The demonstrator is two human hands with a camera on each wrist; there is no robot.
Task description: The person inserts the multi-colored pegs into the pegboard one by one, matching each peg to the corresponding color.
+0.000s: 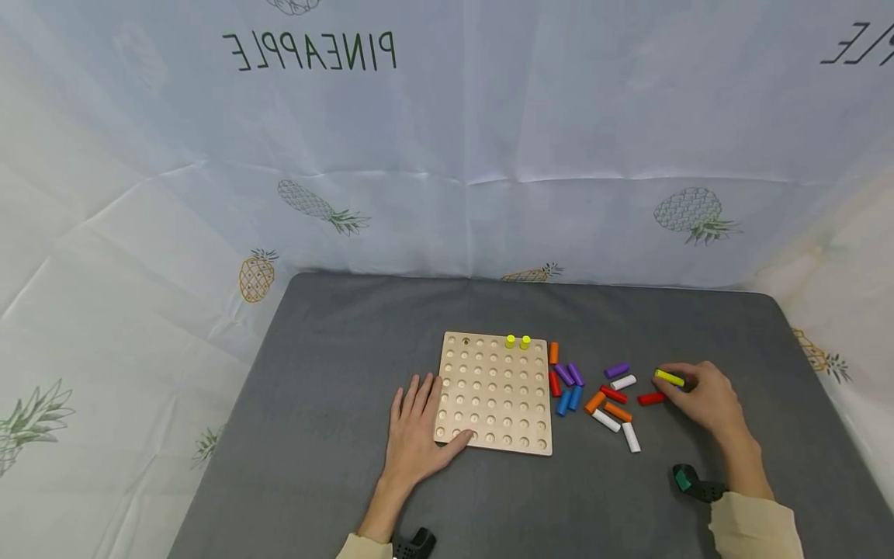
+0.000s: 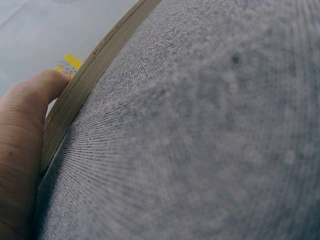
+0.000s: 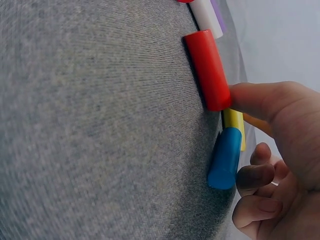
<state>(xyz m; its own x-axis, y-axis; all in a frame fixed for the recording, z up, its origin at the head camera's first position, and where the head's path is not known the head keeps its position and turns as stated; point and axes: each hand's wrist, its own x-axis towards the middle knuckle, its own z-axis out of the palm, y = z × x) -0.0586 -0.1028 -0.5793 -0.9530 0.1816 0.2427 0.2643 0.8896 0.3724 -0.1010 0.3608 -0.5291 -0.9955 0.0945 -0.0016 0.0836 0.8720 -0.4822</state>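
Note:
A square wooden pegboard [image 1: 492, 392] with rows of holes lies on the grey cloth, with two yellow pegs [image 1: 525, 341] upright in its far row. My left hand [image 1: 417, 435] rests against the board's left side, fingers straight, its thumb [image 2: 37, 92] over the near edge. To the right, my right hand [image 1: 705, 394] pinches a yellow peg [image 1: 669, 378] between thumb and index finger. Beneath that hand lies a blue peg [image 3: 225, 159], and a red peg [image 3: 207, 70] lies by the thumb. The other right fingers are curled.
Between the board and my right hand lie several loose pegs: purple [image 1: 618, 370], white [image 1: 605, 420], orange [image 1: 618, 412], red [image 1: 613, 394] and blue [image 1: 575, 398]. Some sit close along the board's right edge. A pineapple-print curtain [image 1: 461, 140] hangs behind the grey table [image 1: 349, 334].

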